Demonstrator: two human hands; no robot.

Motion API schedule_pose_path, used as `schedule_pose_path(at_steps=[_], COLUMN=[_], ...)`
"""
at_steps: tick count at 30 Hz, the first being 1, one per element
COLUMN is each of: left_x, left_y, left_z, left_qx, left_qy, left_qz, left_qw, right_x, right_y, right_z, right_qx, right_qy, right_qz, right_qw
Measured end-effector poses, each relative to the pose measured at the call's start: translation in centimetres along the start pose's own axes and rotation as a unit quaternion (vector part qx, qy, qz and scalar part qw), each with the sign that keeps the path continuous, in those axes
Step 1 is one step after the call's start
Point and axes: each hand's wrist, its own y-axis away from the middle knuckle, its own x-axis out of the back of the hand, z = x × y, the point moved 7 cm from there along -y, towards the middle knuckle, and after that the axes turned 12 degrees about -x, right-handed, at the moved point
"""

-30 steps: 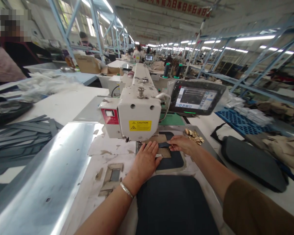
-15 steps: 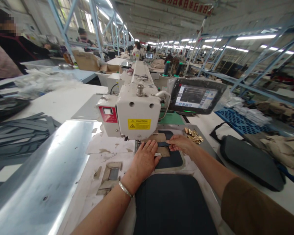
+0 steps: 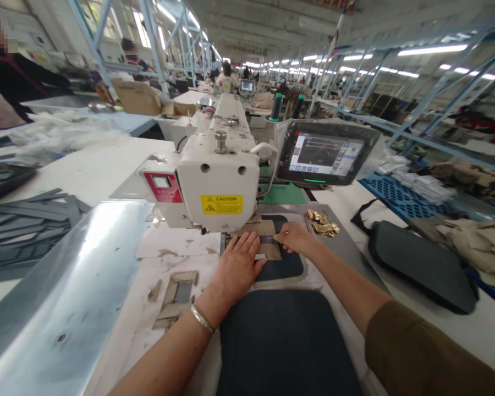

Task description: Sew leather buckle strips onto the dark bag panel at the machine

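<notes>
Flat, palm down, with its fingers nearly straight and close together, my left hand (image 3: 237,269) presses beside a narrow dark blue-grey strip (image 3: 267,240). My right hand (image 3: 295,239) is closed in a pinch at the strip's right end. The strip lies across a brown, flat-faced backing piece (image 3: 272,252), just in front of the white sewing-machine head (image 3: 218,187). I judge that the left palm steadies the layers while the right fingertips keep the strip straight; I cannot tell whether they also hold something small.

Beneath them is a dark, round-cornered panel (image 3: 291,268), its near right corner exposed. Nearer me lies a larger dark, smooth panel (image 3: 286,341), apparently within easy reach of both hands. My left forearm comes up from the lower left, a silver bracelet (image 3: 202,318) at its wrist. The right forearm slants in from the lower right below a brown sleeve (image 3: 412,346), its wrist low and the fingers pointing left towards the other hand.

Beyond the right hand sits a small heap of gold-coloured metal fittings (image 3: 324,224), likely put there for that hand to reach. Past it stands a black-framed control screen (image 3: 319,157), angled my way, probably for easy reading. Further right rests a dark padded piece with a strap (image 3: 421,264); off to the left, loose grey flat strips (image 3: 33,225) lie piled.
</notes>
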Motion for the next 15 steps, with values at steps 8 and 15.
schedule_pose_path(at_steps=[8,15], left_x=[-0.2,-1.1], left_y=[-1.6,-2.8], left_z=[1.6,3.4], left_qx=[0.011,-0.049], left_qy=[-0.017,0.018], left_qz=[-0.025,0.002], left_qw=[0.999,0.999], right_x=[-0.7,-0.5], right_y=[-0.7,-0.4], right_z=[0.2,0.7], right_qx=[-0.011,-0.012], right_qy=[-0.012,-0.037], right_qz=[-0.038,-0.060], right_qw=[0.999,0.997])
